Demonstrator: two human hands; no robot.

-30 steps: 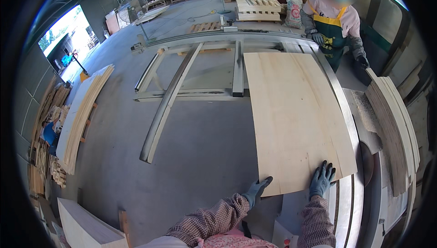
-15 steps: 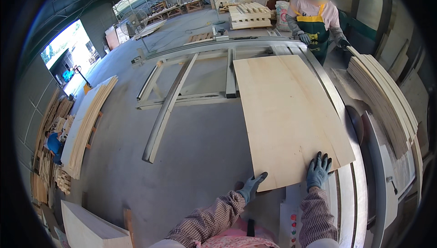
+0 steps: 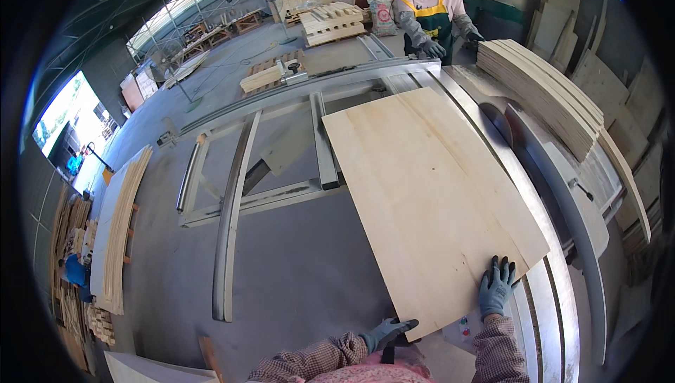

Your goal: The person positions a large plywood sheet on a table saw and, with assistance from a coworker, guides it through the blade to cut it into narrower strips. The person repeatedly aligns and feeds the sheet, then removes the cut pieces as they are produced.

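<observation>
A pale plywood sheet lies slantwise over the metal sliding table of a panel saw, its near end close to my body. At its near left corner, my left hand grips the edge, thumb on top and the other fingers partly hidden below. My right hand rests flat near the right corner, fingers apart on the surface. Both hands wear grey-blue gloves with dark fingertips. To the right of the sheet stands a round saw blade.
A co-worker in a green and yellow apron stands at the far end, beside stacked boards. Metal support bars extend left from the saw. A grey guide fence runs along the right. Stacked panels stand at left.
The whole view has shifted, and the sheet's near end appears lower, closer to me. Both my hands stay at the same corners. The co-worker's right-side hand has come off a board on the stack.
</observation>
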